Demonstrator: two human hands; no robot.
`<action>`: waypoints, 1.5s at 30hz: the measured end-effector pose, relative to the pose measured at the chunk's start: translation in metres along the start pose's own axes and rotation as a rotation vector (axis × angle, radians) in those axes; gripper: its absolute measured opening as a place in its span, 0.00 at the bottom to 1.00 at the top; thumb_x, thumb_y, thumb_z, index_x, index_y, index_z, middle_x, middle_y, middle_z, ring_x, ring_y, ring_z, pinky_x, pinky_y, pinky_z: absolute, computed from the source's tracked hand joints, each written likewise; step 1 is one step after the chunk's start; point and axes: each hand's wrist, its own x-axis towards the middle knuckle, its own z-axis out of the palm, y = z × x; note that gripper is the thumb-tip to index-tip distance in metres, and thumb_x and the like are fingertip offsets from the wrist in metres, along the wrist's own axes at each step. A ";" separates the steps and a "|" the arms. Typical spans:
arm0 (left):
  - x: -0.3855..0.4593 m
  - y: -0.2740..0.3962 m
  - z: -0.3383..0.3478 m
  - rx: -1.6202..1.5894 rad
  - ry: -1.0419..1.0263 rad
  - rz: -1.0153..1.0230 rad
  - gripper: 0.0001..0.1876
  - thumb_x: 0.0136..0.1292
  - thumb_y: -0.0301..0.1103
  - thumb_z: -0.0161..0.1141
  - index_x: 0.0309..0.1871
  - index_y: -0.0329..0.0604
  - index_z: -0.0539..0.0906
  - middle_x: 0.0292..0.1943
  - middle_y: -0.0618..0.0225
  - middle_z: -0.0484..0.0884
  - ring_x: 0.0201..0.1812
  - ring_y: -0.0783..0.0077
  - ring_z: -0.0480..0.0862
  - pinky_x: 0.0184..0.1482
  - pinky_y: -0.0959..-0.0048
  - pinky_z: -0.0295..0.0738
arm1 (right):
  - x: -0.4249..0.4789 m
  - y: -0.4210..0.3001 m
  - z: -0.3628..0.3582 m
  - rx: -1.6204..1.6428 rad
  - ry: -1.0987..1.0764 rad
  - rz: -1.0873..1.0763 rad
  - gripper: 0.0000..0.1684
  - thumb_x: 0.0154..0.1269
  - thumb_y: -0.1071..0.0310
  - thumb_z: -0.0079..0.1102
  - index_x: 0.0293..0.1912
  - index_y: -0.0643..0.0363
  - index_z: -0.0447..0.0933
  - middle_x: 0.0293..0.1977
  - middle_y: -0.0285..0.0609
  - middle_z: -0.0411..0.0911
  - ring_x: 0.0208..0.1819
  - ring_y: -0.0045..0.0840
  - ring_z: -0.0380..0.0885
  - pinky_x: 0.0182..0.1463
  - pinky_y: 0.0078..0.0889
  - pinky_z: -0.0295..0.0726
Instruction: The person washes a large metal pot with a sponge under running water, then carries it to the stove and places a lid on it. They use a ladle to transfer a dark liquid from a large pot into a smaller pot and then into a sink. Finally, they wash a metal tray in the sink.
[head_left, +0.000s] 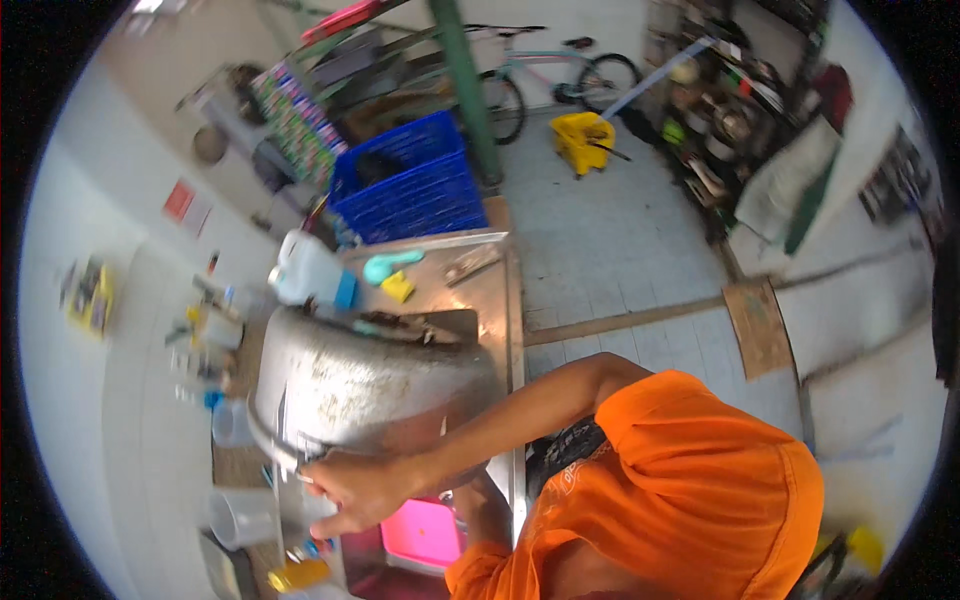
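Observation:
A large, stained metal pot (360, 382) stands tilted over the metal sink unit (514, 277). My right hand (356, 487) grips its curved metal rim or handle at the lower left; which one is unclear. My left forearm reaches up beneath my right arm toward the pot, and the left hand is hidden behind them. Below the right hand lies a pink plastic tray or basin (424, 531) in the sink. Past the pot, the counter carries a white plastic jug (304, 262), a turquoise scoop (382, 266) and a yellow sponge (397, 286).
Clear plastic containers (244, 517) and a yellow bottle (298, 576) line the wall side. A blue plastic crate (412, 187) stands beyond the counter near a green post (469, 90). Farther off are a yellow mop bucket (583, 142), a bicycle (555, 67) and cluttered shelves (720, 120).

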 end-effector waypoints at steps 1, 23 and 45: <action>-0.001 0.008 -0.013 -0.009 0.016 0.017 0.44 0.65 0.63 0.49 0.71 0.33 0.60 0.65 0.47 0.69 0.65 0.50 0.70 0.66 0.56 0.62 | -0.002 -0.004 -0.007 0.008 -0.016 0.007 0.27 0.52 0.53 0.71 0.32 0.64 0.65 0.17 0.43 0.68 0.19 0.28 0.68 0.23 0.35 0.67; -0.155 -0.084 0.334 0.537 -0.523 -0.425 0.39 0.63 0.61 0.51 0.67 0.37 0.67 0.63 0.49 0.70 0.64 0.50 0.68 0.65 0.51 0.60 | -0.487 -0.151 -0.357 -0.312 1.085 0.288 0.30 0.58 0.46 0.68 0.27 0.57 0.60 0.18 0.29 0.59 0.21 0.14 0.57 0.21 0.25 0.57; -0.599 -0.813 0.909 1.032 -1.424 -1.327 0.30 0.66 0.52 0.54 0.65 0.41 0.72 0.60 0.55 0.76 0.59 0.55 0.76 0.61 0.57 0.70 | -1.076 -0.423 -0.492 -0.277 2.661 0.563 0.27 0.59 0.53 0.70 0.28 0.49 0.57 0.18 0.24 0.57 0.13 0.08 0.55 0.12 0.15 0.50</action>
